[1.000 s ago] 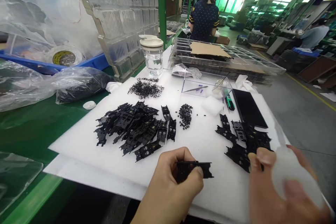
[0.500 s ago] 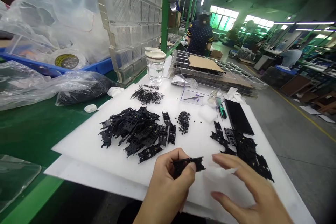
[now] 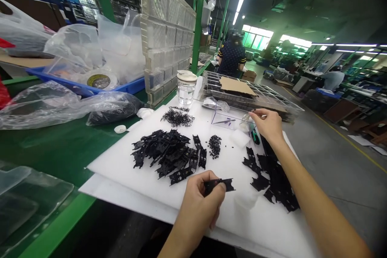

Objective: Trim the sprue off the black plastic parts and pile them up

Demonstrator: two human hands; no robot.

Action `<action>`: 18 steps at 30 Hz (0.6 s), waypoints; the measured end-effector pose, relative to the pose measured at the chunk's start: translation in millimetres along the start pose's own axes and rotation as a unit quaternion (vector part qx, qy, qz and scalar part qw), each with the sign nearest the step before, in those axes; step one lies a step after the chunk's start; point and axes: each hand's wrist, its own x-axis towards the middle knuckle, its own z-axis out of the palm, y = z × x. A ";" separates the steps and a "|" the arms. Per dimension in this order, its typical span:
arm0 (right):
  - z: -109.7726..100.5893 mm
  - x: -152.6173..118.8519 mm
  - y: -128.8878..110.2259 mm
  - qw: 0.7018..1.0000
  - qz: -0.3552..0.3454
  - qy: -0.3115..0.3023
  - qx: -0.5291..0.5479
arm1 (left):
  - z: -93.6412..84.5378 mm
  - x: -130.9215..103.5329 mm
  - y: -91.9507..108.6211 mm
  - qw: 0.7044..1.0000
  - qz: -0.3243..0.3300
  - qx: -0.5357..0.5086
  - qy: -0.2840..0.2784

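Black plastic bracket (image 3: 219, 185) pinched in left hand (image 3: 199, 201) fingers; right hand (image 3: 267, 124), fingers curled, grip unclear, at clear acrylic box (image 3: 229, 119).

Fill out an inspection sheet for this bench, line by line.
Surface: white foam sheet on a green bench.
Job's things: black plastic part; big pile of parts, second pile.
Clutter: plastic bags, tape roll, lidded jar, clear box.
Grippers: left hand pinches the part; right hand reaches at the clear box.
Cables: nothing seen.
Surroundings: co-worker at the next bench.
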 end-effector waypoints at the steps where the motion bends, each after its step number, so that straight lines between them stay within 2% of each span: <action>1: 3.1 1.8 2.3 1.000 -0.008 0.007 -0.001 | -0.4 0.8 -0.7 1.000 0.000 0.001 0.000; 5: -4.2 6.2 3.9 0.998 -0.040 0.032 0.032 | -1.3 4.5 -2.8 1.000 -0.003 0.001 0.006; 8: -28.8 0.3 -7.4 0.992 -0.062 0.068 0.091 | -0.8 6.1 -2.3 1.000 -0.008 -0.004 0.007; 10: -49.3 -14.4 -20.0 0.984 -0.078 0.088 0.138 | 0.0 6.7 -1.0 1.000 -0.011 -0.008 0.006; 12: -67.3 -37.9 -32.4 0.975 -0.096 0.051 0.196 | 0.9 7.1 0.5 1.000 -0.012 -0.012 0.006; 14: -78.8 -65.1 -40.7 0.938 -0.101 -0.061 0.326 | 1.4 7.4 1.3 1.000 -0.011 -0.014 0.008; 16: -83.4 -89.3 -43.2 0.919 -0.100 -0.154 0.349 | 1.5 7.8 0.9 1.000 -0.010 -0.015 0.010; 18: -82.8 -105.4 -41.6 0.913 -0.091 -0.205 0.342 | 1.2 8.4 -0.5 1.000 -0.012 -0.016 0.007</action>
